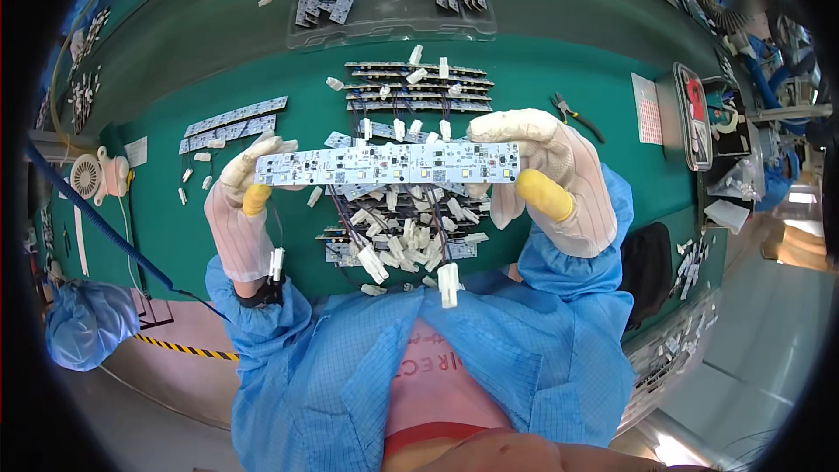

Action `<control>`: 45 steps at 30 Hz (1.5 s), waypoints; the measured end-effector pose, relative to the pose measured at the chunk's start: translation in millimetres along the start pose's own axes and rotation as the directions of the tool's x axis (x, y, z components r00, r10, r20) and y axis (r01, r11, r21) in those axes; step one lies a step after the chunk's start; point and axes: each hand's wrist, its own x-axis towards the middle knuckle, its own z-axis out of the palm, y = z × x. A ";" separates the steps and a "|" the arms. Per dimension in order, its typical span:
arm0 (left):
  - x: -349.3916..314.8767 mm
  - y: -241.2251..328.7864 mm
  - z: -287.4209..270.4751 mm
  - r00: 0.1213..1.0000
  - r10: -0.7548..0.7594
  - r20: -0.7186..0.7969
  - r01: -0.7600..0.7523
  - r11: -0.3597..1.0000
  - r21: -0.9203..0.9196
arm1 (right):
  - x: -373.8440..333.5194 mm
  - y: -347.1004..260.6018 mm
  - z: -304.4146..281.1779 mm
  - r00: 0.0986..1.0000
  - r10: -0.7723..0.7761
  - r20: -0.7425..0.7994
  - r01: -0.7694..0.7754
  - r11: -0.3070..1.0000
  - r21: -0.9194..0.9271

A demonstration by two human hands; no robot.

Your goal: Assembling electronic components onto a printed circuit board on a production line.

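Observation:
A long white LED circuit board point(384, 163) is held level between my two hands above the green bench mat. My left hand point(238, 218), in a striped white glove with a yellow thumb cover, pinches its left end. Gloved the same way, my right hand point(564, 188) grips the right end. Dark wires with white plug connectors point(448, 284) hang down toward me in front of the board. Beneath it lies a pile of white connectors point(411, 249) and more boards, partly hidden by the held one. A row of stacked boards point(419, 87) sits just beyond.
Two boards point(232, 125) lie at the left near a small white fan point(100, 177). Cutting pliers point(577, 116) rest to the right, before a metal tray point(690, 118) of tools. A clear plastic tray point(393, 31) with boards stands at the back. A blue coiled hose point(114, 227) crosses at left.

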 end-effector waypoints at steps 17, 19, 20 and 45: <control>-8.4 2.0 5.9 0.987 0.082 -0.138 -0.122 0.942 -0.313 | 5.9 12.4 -9.5 0.996 -0.066 -0.066 0.063 0.997 -0.054; -8.9 3.9 4.3 0.986 0.083 -0.145 -0.124 0.945 -0.302 | 7.2 12.6 -8.2 0.997 -0.051 -0.060 0.048 0.998 -0.050; -9.3 5.9 5.2 0.986 0.082 -0.144 -0.124 0.940 -0.318 | 7.7 14.4 -8.1 0.995 -0.075 -0.065 0.072 0.996 -0.057; -6.9 12.2 4.2 0.999 0.023 -0.049 -0.038 0.944 -0.328 | 10.3 16.5 0.4 0.984 -0.006 -0.180 -0.020 0.990 -0.143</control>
